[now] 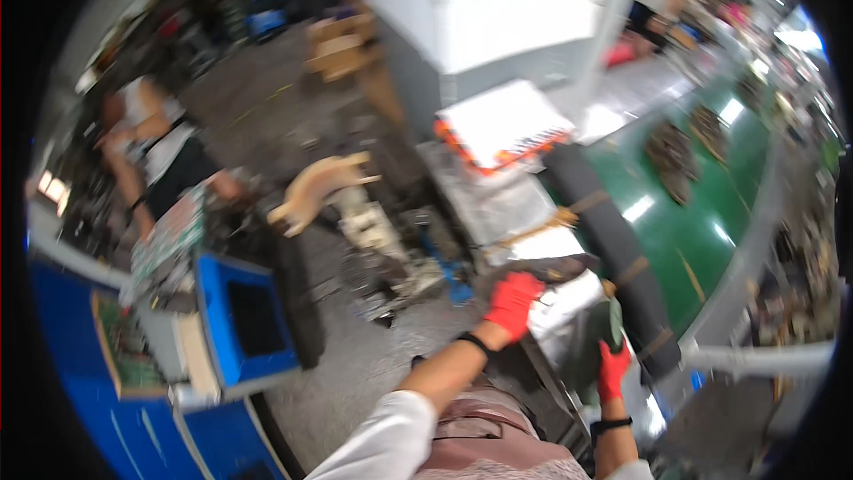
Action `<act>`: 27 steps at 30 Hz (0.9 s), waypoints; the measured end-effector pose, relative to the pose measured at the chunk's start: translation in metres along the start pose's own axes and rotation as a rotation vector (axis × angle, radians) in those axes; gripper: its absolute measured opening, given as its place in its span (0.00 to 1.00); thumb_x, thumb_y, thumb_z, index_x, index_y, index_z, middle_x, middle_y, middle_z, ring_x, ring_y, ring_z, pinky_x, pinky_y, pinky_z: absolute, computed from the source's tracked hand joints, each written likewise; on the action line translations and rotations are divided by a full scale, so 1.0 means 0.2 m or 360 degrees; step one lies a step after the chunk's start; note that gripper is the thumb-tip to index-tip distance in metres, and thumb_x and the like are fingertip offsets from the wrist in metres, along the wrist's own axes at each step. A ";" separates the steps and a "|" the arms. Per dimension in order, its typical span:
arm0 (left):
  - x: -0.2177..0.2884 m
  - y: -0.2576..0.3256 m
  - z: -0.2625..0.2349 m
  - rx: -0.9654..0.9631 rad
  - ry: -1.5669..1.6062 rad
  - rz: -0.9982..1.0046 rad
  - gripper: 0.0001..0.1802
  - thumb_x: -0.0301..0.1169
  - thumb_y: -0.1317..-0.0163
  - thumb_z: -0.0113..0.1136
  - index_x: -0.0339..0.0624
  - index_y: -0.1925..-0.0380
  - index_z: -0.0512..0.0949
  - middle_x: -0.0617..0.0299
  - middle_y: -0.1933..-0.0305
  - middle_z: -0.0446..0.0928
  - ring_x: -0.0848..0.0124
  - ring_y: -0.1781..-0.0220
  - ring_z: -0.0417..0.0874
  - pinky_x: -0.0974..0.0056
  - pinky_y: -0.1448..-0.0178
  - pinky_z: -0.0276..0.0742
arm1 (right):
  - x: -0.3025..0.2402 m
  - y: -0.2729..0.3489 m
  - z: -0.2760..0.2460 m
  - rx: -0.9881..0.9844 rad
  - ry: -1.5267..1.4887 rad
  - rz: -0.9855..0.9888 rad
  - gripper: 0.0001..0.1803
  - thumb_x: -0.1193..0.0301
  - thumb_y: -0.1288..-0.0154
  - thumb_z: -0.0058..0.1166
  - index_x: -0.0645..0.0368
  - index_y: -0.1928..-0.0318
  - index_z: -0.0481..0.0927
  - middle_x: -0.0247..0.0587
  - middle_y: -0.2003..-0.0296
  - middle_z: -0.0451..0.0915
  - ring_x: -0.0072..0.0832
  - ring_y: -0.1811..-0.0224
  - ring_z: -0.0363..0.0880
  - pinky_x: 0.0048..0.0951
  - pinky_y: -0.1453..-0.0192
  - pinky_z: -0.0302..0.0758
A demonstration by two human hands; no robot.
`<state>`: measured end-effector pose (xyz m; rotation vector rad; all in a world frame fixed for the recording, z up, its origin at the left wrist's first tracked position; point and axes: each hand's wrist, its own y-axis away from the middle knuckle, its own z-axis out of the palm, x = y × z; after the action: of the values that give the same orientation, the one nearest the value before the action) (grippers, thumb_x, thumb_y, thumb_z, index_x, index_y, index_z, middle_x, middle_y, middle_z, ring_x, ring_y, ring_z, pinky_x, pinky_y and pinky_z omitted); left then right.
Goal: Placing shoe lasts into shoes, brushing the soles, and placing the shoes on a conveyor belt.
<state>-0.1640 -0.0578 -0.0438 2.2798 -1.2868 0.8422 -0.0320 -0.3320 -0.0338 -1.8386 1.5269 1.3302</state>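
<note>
One dark piece [564,267] shows over the silvery bench [511,204], at two o'clock from the left hand [514,307] — touching, though remotely I can't tell whether those fingers grasp it. The right hand's [613,369] fingers clasp a green-grey piece [615,324], toward twelve o'clock.

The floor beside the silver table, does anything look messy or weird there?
Yes: a jumble of pale, dark and blue things sits on the floor, left of the silver table. It looks odd because the pieces lie at different angles. It's too blurry to tell whether anything is broken.
</note>
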 end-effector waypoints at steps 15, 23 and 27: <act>-1.60 2.18 -1.68 0.1574 -0.0602 -0.1733 0.36 0.50 0.50 0.72 0.34 0.50 0.75 0.38 0.54 0.80 0.38 0.48 0.79 0.45 0.43 0.76 | 0.74 -0.22 -0.44 0.0441 0.1831 -0.0358 0.44 0.35 0.45 0.65 0.70 0.56 0.79 0.54 0.63 0.85 0.52 0.66 0.85 0.46 0.61 0.83; -2.92 2.83 -2.39 0.2645 0.0593 -0.2096 0.49 0.51 0.52 0.79 0.25 0.42 0.67 0.37 0.39 0.76 0.50 0.35 0.77 0.54 0.33 0.73 | -0.01 0.79 0.10 -0.0310 0.2874 -0.1136 0.27 0.54 0.25 0.50 0.64 0.41 0.78 0.49 0.50 0.83 0.42 0.47 0.81 0.42 0.40 0.74; -3.23 2.81 -2.47 0.2762 0.0868 -0.1902 0.50 0.51 0.54 0.79 0.29 0.40 0.66 0.38 0.38 0.75 0.49 0.35 0.77 0.53 0.33 0.72 | -0.32 1.05 0.26 -0.0608 0.2183 0.0172 0.31 0.51 0.27 0.49 0.61 0.34 0.75 0.56 0.40 0.78 0.45 0.35 0.74 0.43 0.29 0.65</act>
<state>-1.0602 0.3590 -0.0845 2.4995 1.6304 2.0461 -0.2411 -0.3240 0.0501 -3.2556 1.9776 0.2089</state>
